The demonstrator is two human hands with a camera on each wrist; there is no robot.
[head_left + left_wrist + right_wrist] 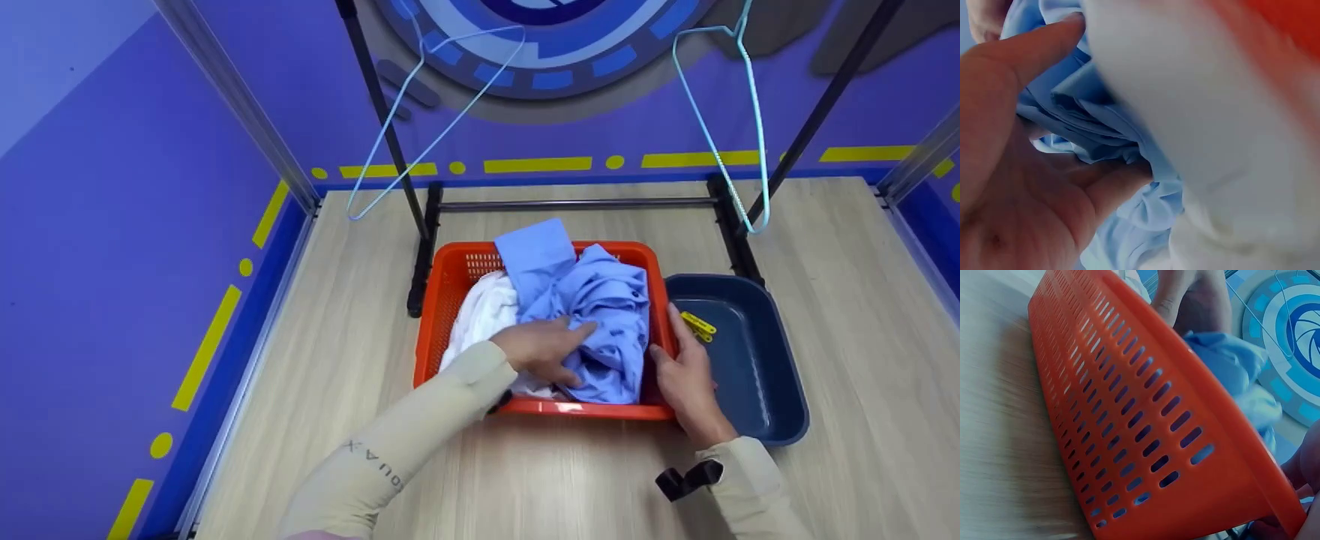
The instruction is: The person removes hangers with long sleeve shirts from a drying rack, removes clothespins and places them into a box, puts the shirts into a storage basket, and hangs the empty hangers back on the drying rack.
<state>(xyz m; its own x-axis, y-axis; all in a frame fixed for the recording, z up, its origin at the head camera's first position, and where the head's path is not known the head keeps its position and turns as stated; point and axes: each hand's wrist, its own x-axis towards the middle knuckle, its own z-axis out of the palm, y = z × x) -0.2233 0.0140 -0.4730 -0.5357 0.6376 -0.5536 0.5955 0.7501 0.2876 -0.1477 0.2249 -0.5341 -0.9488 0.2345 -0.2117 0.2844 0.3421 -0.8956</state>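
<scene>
A red plastic basket (427, 330) with slotted walls stands on the floor, holding a crumpled light-blue shirt (536, 255) and a white garment (480, 307). My left hand (541, 346) reaches into the basket and holds bunched folds of the blue shirt. In the left wrist view, the blue cloth (1095, 115) lies between thumb and fingers, and some fingertips are hidden in it. At the basket's right side, my right hand (686, 375) grips the rim, thumb on the inner side. The right wrist view shows the basket's slotted outer wall (1123, 410).
A dark blue tub (757, 360) with yellow clothes pegs (699, 326) sits right of the basket. Behind is a black rack with a low bar (577, 203). Two light-blue hangers, one left (442, 139) and one right (757, 112), hang above the floor.
</scene>
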